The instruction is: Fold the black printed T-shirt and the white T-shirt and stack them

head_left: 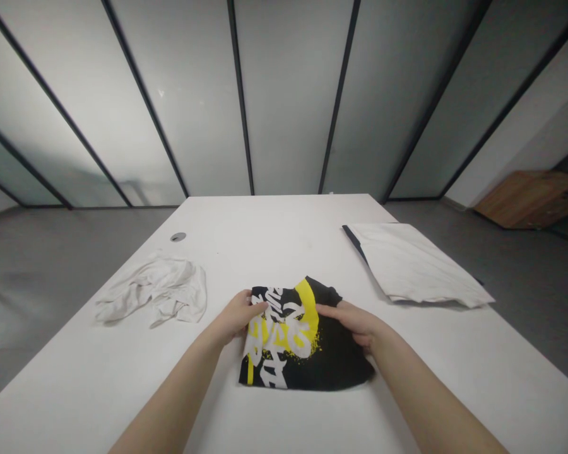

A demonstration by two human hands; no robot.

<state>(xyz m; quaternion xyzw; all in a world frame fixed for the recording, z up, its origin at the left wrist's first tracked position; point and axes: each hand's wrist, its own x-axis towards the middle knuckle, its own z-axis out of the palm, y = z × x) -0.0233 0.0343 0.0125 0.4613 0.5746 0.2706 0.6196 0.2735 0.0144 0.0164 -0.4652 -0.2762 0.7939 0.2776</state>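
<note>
In the middle of the near part of the table is a folded black garment (345,353) with white lettering and yellow paint-like print; its exact kind is hidden by the folds. My left hand (239,315) grips its left edge, thumb on top and fingers underneath. At the garment's upper right, my right hand (357,321) holds the edge, with one finger lying over the yellow band and the others curled at the side. The near edge of the cloth hangs just over or lies on the tabletop; I cannot tell which.
To the left, a crumpled white cloth (170,290) lies on the white table (274,239). A flat stack of folded cloth, white on top (411,265) with dark edges below, lies at the right. A round grey cable hole (178,237) is at the back left. Frosted glass panels (288,94) stand behind.
</note>
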